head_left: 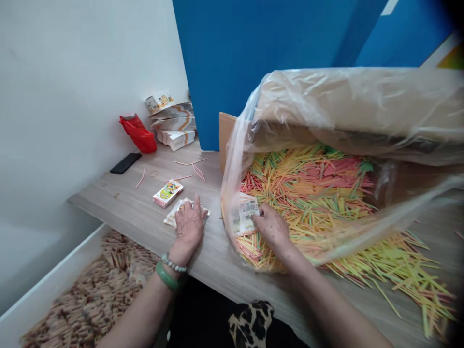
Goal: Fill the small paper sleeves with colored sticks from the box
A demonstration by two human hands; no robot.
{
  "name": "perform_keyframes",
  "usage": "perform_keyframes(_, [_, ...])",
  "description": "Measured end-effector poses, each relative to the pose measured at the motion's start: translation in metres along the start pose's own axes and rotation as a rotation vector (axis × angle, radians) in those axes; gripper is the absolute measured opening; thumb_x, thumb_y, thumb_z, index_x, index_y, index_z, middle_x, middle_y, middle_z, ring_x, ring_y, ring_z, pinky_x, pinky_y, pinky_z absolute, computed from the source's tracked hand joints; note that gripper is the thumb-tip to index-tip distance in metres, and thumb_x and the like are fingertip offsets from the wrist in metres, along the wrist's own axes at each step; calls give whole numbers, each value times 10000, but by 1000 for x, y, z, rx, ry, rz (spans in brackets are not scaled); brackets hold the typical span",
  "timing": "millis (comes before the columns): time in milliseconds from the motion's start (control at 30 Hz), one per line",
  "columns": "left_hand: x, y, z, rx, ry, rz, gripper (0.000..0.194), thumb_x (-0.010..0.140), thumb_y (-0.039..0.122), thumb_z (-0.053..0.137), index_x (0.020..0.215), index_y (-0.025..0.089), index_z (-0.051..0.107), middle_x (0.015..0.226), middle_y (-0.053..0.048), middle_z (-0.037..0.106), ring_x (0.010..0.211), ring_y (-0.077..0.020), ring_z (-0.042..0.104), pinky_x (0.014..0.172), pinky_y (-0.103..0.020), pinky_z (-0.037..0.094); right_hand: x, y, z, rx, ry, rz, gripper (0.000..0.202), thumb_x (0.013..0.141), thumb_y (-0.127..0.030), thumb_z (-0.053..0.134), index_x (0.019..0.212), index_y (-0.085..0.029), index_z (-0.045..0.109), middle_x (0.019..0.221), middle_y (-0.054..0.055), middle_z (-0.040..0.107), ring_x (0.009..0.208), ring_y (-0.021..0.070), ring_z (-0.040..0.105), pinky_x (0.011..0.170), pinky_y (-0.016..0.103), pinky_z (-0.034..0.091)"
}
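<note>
My left hand (189,223), with a gold ring, a beaded bracelet and a green bangle on its wrist, rests on a small clear plastic packet (169,220) on the table. Its fingers lie over the packet, and what is inside is mostly hidden. Just beyond it sits a small stack of printed cards or packets (167,193) with a colourful picture on top. My right hand (274,229) pinches the edge of a small printed paper packet (247,215) with red-striped borders. That packet is at the left side of the bag's mouth, above thin coloured sticks (308,193).
A plastic-lined cardboard box (227,140) lies on its side, sticks spilling onto the table (213,251). Behind left are a black phone (125,163), a red bag (139,135) and stacked printed paper (177,137). A white bin (54,285) full of small brownish bundles stands below.
</note>
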State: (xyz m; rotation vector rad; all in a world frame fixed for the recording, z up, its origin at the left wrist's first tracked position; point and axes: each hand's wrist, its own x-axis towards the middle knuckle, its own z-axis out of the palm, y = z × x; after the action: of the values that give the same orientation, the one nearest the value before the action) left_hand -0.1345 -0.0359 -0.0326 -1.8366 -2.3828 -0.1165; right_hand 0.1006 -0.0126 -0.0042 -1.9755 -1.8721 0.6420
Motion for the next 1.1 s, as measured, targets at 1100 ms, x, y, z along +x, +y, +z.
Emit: perform_keyframes(1100, [-26, 145, -53, -1873, -739, 169, 352, 595, 323, 907, 850, 144, 742, 828, -31, 712, 768, -162, 616, 744, -284, 502, -32, 54, -42, 285, 184, -384, 233, 928, -287, 431, 710, -225, 485, 679, -7, 535, 645, 148, 498, 653, 268, 365])
